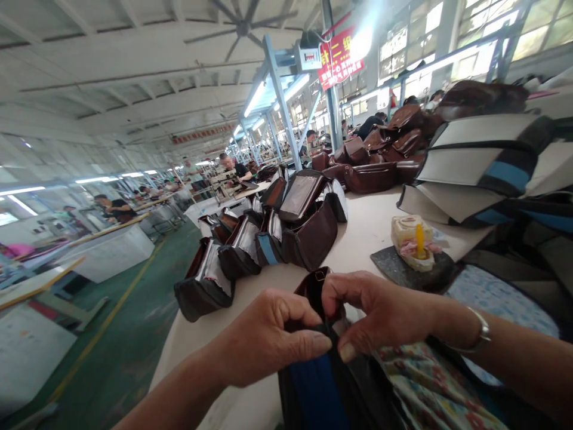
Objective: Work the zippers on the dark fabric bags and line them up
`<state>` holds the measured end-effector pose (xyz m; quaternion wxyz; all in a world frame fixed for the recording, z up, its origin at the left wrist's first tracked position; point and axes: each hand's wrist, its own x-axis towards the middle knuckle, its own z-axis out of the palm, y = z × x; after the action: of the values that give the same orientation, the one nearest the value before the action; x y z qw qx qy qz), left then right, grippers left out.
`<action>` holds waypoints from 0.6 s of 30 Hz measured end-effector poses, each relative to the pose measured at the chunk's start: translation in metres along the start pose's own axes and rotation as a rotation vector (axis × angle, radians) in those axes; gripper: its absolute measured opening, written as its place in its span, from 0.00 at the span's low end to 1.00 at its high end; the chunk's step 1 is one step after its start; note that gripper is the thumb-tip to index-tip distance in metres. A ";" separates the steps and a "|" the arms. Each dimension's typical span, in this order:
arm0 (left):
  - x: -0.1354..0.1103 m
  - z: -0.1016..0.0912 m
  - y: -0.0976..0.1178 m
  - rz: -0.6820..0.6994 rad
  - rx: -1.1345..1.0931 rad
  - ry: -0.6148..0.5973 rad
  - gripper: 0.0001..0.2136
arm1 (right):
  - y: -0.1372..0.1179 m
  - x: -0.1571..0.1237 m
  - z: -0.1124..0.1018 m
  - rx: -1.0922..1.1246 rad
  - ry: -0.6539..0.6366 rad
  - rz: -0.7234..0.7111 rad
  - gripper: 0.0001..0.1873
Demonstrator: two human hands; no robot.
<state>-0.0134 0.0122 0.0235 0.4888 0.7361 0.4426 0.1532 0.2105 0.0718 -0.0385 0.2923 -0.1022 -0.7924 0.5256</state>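
My left hand [273,337] and my right hand [373,310] meet at the near edge of a pale work table [362,230]. Both pinch the top edge of a dark brown bag with a blue panel [313,388] that stands between them. The fingers of each hand are closed on the bag's rim, thumbs almost touching. A bracelet [478,334] circles my right wrist. The bag's lower part runs out of the bottom of the view.
A row of several dark brown bags [268,239] lies across the table. More brown bags [380,161] and stacked white and blue pieces [483,161] are piled at the right. A small container with a yellow item [414,242] sits on a dark pad. Other people work at distant benches [111,209].
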 end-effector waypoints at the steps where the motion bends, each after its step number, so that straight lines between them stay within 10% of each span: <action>1: 0.002 0.001 -0.001 0.012 0.003 -0.004 0.15 | 0.002 -0.001 0.000 0.019 -0.012 0.001 0.24; 18: 0.014 0.015 0.000 0.006 -0.071 0.011 0.10 | 0.014 -0.003 -0.007 0.331 -0.158 0.012 0.13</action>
<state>0.0043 0.0144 0.0130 0.5117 0.7188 0.4372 0.1744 0.2147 0.0813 -0.0504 0.2389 -0.0161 -0.7148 0.6570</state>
